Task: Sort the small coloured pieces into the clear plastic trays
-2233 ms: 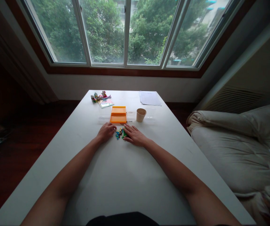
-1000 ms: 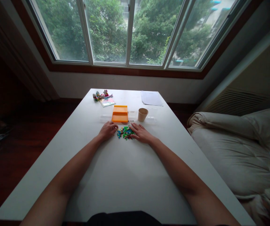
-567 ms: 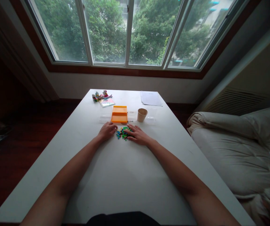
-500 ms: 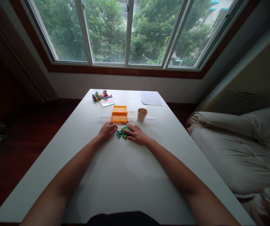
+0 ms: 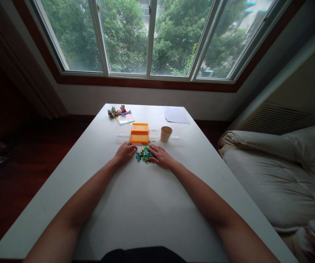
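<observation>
A small pile of tiny building bricks, mostly green, blue and yellow, lies on the white table between my hands. Just left of the pile rests my left hand, its fingers loosely bent and the thumb a little apart; I see nothing held in it. My right hand lies flat at the pile's right side, fingers stretched out and touching or covering some bricks. Behind the pile is an orange tray with a raised bar across its middle.
A brown paper cup stands right of the tray, with clear plastic boxes around. Farther back are small toy figures, a coloured card and paper sheets. A cushioned sofa borders the table's right.
My right hand's fingers have shifted slightly to the right, uncovering more of the bricks. The left hand looks nearly unmoved.
</observation>
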The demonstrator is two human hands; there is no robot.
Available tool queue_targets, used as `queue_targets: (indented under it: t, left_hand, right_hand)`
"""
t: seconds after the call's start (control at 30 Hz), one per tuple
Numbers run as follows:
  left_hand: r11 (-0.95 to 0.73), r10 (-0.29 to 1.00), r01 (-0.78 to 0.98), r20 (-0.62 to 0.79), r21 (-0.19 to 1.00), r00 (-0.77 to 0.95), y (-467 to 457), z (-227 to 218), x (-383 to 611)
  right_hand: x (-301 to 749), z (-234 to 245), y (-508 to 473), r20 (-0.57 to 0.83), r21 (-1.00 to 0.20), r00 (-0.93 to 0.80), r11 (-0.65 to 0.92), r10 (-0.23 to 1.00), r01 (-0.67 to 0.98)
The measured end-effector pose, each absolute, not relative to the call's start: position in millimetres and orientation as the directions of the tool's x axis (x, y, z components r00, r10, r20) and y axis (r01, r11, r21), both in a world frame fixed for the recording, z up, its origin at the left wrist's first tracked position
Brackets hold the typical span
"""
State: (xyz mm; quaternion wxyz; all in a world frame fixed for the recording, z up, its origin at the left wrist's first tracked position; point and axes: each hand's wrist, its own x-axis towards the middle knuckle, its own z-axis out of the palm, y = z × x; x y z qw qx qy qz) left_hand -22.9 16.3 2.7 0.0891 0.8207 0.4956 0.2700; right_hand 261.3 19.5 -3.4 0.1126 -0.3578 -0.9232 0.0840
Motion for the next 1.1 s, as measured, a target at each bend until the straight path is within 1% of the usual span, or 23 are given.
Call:
queue_targets:
  t: [0.17,0.33,0.4,0.5,0.67,0.77,0.9,1.0,1.1]
  left_hand:
    - [-0.497,0.86,0.767,0.352,0.407,0.37,17,2,-24]
    - [-0.504,0.855,0.76,0.36,0.411,0.373,18,1,-24]
    - [-0.506,0.854,0.76,0.357,0.408,0.378,18,1,-25]
    - [-0.503,0.856,0.764,0.353,0.404,0.377,18,1,-24]
    - [-0.49,0.862,0.771,0.356,0.405,0.361,17,1,-23]
    - [-0.491,0.862,0.773,0.354,0.401,0.363,17,1,-23]
    - [-0.495,0.861,0.765,0.354,0.412,0.366,17,1,-24]
    - [-0.534,0.837,0.738,0.376,0.412,0.396,15,2,-23]
    - [-0.609,0.788,0.69,0.401,0.391,0.468,11,7,-17]
  right_hand:
    - [263,2,18,0.151,-0.237,-0.712,0.724,0.686,0.648]
    - [264,15,11,0.236,-0.296,-0.779,0.806,0.582,0.513]
    - [263,19,9,0.268,-0.335,-0.781,0.815,0.564,0.473]
    - [261,19,8,0.269,-0.369,-0.781,0.809,0.564,0.458]
    - [259,14,9,0.252,-0.36,-0.779,0.803,0.574,0.476]
    - [261,13,12,0.288,-0.375,-0.752,0.792,0.594,0.482]
    - [268,11,17,0.349,-0.439,-0.685,0.758,0.639,0.483]
    - [273,9,21,0.368,-0.487,-0.671,0.748,0.644,0.451]
    - [275,8,23,0.35,-0.5,-0.675,0.739,0.649,0.451]
